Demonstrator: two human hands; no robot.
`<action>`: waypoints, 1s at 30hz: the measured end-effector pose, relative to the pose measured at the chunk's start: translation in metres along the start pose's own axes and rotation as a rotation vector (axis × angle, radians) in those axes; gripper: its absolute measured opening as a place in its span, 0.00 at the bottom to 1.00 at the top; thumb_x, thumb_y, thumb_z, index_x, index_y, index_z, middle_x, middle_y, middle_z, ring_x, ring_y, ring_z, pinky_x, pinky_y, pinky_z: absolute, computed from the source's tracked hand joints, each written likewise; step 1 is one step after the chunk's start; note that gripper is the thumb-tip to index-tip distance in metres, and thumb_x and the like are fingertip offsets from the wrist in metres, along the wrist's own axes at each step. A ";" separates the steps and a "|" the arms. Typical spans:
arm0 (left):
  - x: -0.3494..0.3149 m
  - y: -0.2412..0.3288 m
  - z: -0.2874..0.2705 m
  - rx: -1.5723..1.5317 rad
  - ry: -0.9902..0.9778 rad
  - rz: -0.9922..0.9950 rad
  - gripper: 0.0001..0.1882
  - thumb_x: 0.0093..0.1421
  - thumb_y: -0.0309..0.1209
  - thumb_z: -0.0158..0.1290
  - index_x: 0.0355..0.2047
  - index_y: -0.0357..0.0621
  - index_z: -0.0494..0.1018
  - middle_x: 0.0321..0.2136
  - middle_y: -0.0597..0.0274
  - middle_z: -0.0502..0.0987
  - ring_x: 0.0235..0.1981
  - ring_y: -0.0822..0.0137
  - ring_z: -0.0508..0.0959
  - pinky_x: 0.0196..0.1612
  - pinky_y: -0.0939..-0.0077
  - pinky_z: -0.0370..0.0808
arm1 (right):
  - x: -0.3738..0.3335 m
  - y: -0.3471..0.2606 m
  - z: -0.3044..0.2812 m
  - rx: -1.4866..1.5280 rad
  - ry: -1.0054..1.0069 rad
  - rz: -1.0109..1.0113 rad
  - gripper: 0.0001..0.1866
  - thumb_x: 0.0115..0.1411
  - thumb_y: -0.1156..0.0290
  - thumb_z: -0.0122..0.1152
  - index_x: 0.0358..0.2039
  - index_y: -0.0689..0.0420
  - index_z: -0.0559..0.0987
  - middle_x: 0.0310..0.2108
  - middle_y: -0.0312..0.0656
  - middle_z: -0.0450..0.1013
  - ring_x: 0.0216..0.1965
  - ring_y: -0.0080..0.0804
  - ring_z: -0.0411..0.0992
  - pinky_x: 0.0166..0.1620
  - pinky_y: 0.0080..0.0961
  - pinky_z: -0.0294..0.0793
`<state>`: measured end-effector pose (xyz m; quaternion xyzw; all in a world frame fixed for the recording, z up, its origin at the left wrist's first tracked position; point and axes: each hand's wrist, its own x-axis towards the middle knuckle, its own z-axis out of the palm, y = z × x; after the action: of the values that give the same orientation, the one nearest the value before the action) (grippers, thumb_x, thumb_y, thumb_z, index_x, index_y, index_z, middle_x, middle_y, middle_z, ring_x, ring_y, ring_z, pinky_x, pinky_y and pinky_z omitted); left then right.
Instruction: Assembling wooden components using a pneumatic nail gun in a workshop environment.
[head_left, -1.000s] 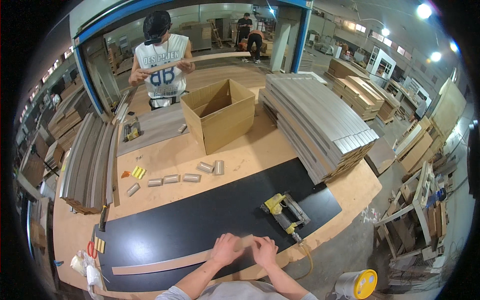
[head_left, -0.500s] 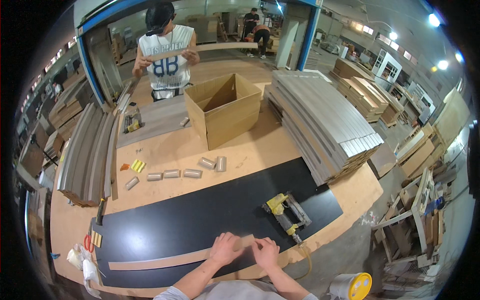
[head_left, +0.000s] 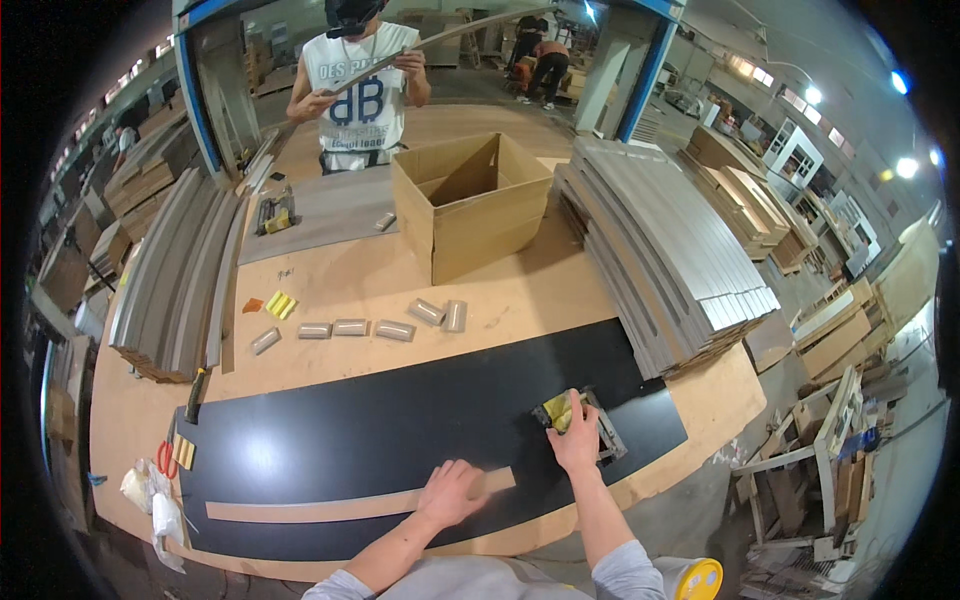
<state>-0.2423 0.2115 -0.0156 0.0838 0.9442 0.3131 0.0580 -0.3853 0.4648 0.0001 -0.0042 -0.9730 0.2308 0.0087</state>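
A long, narrow light-brown wooden strip point(head_left: 310, 511) lies along the near side of the black board point(head_left: 330, 430). My left hand point(head_left: 453, 492) is closed over the strip close to its right end, which sticks out past the fingers. To the right, my right hand point(head_left: 575, 440) grips a yellow-and-grey nail gun point(head_left: 610, 442) that lies on the board. Fingers and palm cover part of the tool's body.
An open cardboard box point(head_left: 490, 225) stands beyond the board. Grey panels are stacked at right point(head_left: 670, 240) and left point(head_left: 175, 280). Short wrapped pieces point(head_left: 351, 327), a hammer point(head_left: 195, 392) and red-handled scissors point(head_left: 167, 460) lie about. Across the table a person point(head_left: 362, 90) holds another strip.
My right hand has left the strip's right end and moved right onto the nail gun. The left hand stays on the strip. The person opposite has tilted their strip.
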 end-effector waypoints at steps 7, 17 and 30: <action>-0.004 0.001 0.003 -0.004 0.022 0.011 0.26 0.62 0.48 0.67 0.54 0.47 0.80 0.50 0.58 0.76 0.56 0.54 0.74 0.61 0.58 0.72 | 0.023 0.003 -0.011 -0.062 -0.273 -0.062 0.60 0.52 0.69 0.79 0.80 0.35 0.52 0.64 0.61 0.60 0.60 0.65 0.73 0.63 0.50 0.76; 0.002 0.001 -0.005 0.030 0.024 -0.004 0.21 0.60 0.44 0.65 0.48 0.46 0.80 0.46 0.55 0.75 0.54 0.51 0.74 0.56 0.55 0.73 | -0.006 -0.012 -0.108 0.982 -0.749 0.265 0.45 0.59 0.86 0.60 0.77 0.46 0.63 0.48 0.40 0.80 0.30 0.23 0.73 0.35 0.25 0.76; 0.001 -0.004 0.005 -0.065 0.132 0.074 0.21 0.54 0.36 0.73 0.47 0.50 0.78 0.42 0.62 0.73 0.49 0.56 0.75 0.53 0.59 0.73 | -0.052 -0.066 -0.095 0.591 -0.891 0.149 0.34 0.61 0.76 0.70 0.69 0.47 0.75 0.33 0.29 0.77 0.22 0.16 0.66 0.27 0.20 0.69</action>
<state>-0.2426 0.2116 -0.0224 0.0958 0.9316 0.3505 -0.0134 -0.3323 0.4475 0.1138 0.0277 -0.7729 0.4742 -0.4206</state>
